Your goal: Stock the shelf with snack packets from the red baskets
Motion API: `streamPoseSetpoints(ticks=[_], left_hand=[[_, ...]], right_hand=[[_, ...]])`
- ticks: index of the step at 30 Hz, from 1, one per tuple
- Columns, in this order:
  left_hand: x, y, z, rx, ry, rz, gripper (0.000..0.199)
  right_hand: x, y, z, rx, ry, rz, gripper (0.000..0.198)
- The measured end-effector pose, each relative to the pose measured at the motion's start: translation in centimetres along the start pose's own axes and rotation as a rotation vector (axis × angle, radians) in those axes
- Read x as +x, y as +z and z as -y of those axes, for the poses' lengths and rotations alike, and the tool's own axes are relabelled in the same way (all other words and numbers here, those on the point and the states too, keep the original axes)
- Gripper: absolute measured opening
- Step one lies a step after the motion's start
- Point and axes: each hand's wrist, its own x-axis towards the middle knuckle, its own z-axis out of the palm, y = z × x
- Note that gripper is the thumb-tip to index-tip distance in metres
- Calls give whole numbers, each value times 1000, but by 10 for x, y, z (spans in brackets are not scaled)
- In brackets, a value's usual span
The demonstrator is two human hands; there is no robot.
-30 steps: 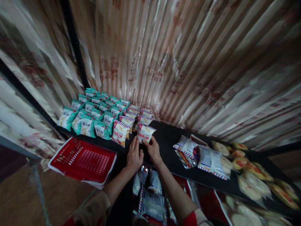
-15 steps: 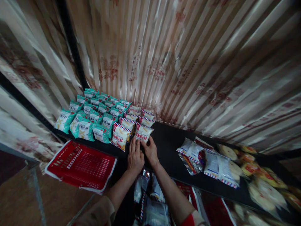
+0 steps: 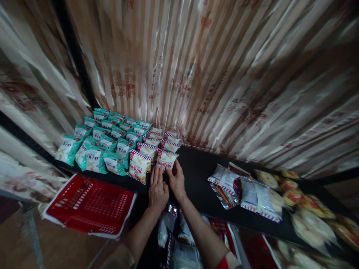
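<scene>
Near the front edge of the black shelf [image 3: 196, 175], the left hand [image 3: 158, 192] has straight fingers, close together, at the low front of the white snack bag [image 3: 166, 158]; the right hand [image 3: 176, 180] has thumb and fingers at its right corner, pinching or not, I can't tell. Gentle, even touches should suit this soft bag best. Room is open on the right, but other bags [image 3: 139, 164] crowd left and behind, before the striped sheet [image 3: 168, 82].

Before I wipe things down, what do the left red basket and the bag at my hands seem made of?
The red basket: probably molded plastic, dull sheen, given its perforated body. The bag: likely thin plastic film, satiny, judging by its puffed, creased front.
</scene>
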Motion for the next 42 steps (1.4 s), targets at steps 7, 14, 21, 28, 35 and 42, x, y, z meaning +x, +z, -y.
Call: streamPoseSetpoints(ticks=[7, 14, 21, 28, 35, 42], left_hand=[[5, -3, 0, 2, -29, 16, 67], [2, -4, 1, 17, -24, 6, 65], [0, -2, -2, 14, 40, -36, 64], [-2, 0, -2, 16, 55, -44, 64], [-13, -7, -10, 67, 139, -34, 55], [-29, -17, -15, 81, 315, 17, 42]], right_hand=[[-2, 5, -2, 57, 13, 38, 65], [-6, 6, -2, 16, -7, 5, 67], [-10, 1, -5, -85, -44, -45, 65], [-15, -2, -8, -61, 4, -1, 67], [-42, -39, -18, -215, -63, -97, 52], [-41, -124, -30, -537, -216, -291, 34]])
